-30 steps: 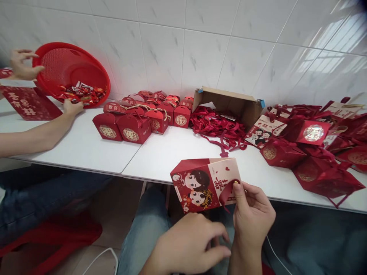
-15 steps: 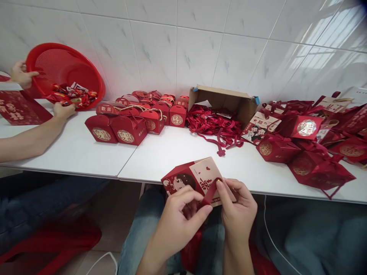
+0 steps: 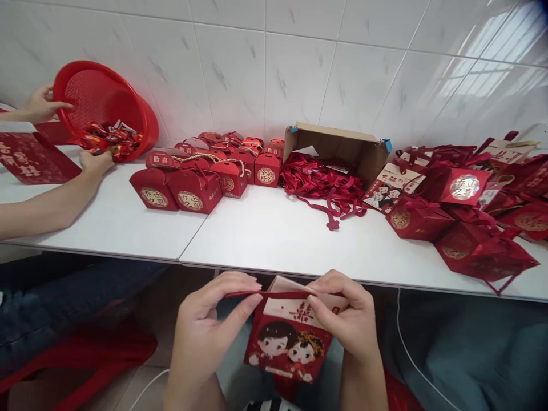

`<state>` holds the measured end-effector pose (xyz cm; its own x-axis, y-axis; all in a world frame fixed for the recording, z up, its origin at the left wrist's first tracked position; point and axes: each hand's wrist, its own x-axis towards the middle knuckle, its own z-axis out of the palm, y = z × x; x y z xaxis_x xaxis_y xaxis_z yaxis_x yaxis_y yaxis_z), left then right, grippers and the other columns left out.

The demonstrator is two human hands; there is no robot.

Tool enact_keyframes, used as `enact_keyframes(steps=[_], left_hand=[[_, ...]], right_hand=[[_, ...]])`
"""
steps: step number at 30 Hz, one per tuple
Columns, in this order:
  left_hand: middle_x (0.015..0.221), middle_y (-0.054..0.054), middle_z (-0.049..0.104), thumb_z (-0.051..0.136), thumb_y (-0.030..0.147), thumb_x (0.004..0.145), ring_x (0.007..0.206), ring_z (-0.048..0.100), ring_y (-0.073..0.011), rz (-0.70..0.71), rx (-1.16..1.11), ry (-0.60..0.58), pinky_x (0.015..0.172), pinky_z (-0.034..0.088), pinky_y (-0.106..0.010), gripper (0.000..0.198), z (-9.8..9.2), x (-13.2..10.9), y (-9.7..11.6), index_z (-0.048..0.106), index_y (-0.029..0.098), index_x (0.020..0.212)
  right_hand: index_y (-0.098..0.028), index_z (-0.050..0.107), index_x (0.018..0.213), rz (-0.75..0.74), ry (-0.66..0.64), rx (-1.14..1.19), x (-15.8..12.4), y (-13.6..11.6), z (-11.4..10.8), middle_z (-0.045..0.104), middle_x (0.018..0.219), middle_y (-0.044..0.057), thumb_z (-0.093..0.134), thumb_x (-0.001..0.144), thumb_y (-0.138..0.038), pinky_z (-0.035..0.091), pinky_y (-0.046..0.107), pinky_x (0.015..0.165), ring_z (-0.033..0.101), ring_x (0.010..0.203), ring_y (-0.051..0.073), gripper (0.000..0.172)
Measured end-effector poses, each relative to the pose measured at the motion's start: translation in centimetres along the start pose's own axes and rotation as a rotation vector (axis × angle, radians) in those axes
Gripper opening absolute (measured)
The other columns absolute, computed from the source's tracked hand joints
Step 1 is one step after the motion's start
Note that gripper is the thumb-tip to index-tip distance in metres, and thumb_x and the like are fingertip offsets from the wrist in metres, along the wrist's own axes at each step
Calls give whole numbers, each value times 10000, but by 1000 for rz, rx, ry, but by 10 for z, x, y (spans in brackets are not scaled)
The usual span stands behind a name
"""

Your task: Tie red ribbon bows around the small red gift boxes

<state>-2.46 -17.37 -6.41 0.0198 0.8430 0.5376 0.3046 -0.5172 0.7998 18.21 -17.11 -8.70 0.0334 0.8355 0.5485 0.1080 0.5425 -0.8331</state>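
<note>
A red and cream gift box (image 3: 287,342) with two cartoon figures hangs over my lap, just in front of the table edge. My left hand (image 3: 214,319) pinches a dark red ribbon (image 3: 282,295) at the box's upper left. The ribbon runs level across the cream top of the box. At the upper right, my right hand (image 3: 345,311) pinches the box top with the ribbon against it. The box's back and underside are hidden from me.
An open cardboard carton (image 3: 338,140) spills red ribbons (image 3: 321,182) onto the white table (image 3: 252,234). Red boxes (image 3: 192,191) stand left of it; ribboned boxes (image 3: 462,240) pile up right. At far left, a co-worker's hands (image 3: 96,165) tilt a red basket (image 3: 148,123) of wrapped sweets.
The box has come lower and turned its cartoon face towards me. My left hand has moved left, drawing the ribbon straight across the top. The co-worker's basket has shifted slightly right.
</note>
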Motion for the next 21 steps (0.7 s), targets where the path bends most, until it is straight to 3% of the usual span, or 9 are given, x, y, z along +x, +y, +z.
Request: enact_keyframes(steps=[5, 10, 12, 14, 17, 21], left_hand=[[754, -22, 676, 677, 128, 716, 749, 648, -168, -17, -129, 203, 662, 538, -260, 82, 9, -5, 0, 665, 185, 773], [751, 28, 662, 692, 86, 701, 645, 632, -104, -55, -241, 342, 641, 535, -214, 369, 20, -6, -1, 614, 236, 1028], [794, 2, 675, 658, 86, 733, 689, 647, -120, -46, -253, 232, 645, 536, -215, 242, 19, -6, -1, 664, 224, 932], [839, -36, 695, 603, 99, 779, 753, 664, -153, -77, -254, 44, 666, 541, -234, 164, 15, -5, 0, 700, 206, 857], [920, -81, 712, 542, 116, 808, 858, 666, -206, -137, -263, -185, 747, 545, -293, 229, 9, -4, 7, 713, 203, 934], [963, -82, 697, 532, 109, 787, 936, 636, -227, -124, -247, -351, 839, 513, -344, 286, 6, -1, 15, 704, 219, 987]], right_hand=[[-190, 667, 725, -30, -345, 49, 1, -2, 5, 655, 661, 30, 662, 694, -139, 498, 266, 542, 616, 606, 155, 61], [-208, 705, 798, -100, -443, 80, -1, 2, 10, 652, 707, 27, 672, 703, -164, 527, 247, 566, 634, 637, 144, 110], [-224, 707, 830, -150, -429, 83, -1, 2, 10, 654, 727, 23, 680, 697, -136, 534, 250, 591, 636, 647, 139, 162], [-238, 706, 851, -207, -409, 88, 0, 1, 9, 647, 724, 17, 678, 690, -94, 536, 253, 607, 631, 641, 132, 218], [-258, 703, 876, -262, -363, 81, 1, -2, 8, 622, 693, 5, 659, 695, -61, 537, 257, 614, 629, 629, 129, 271], [-275, 705, 863, -300, -292, 41, -2, -3, 6, 599, 700, 6, 661, 691, -61, 534, 254, 593, 625, 615, 131, 278]])
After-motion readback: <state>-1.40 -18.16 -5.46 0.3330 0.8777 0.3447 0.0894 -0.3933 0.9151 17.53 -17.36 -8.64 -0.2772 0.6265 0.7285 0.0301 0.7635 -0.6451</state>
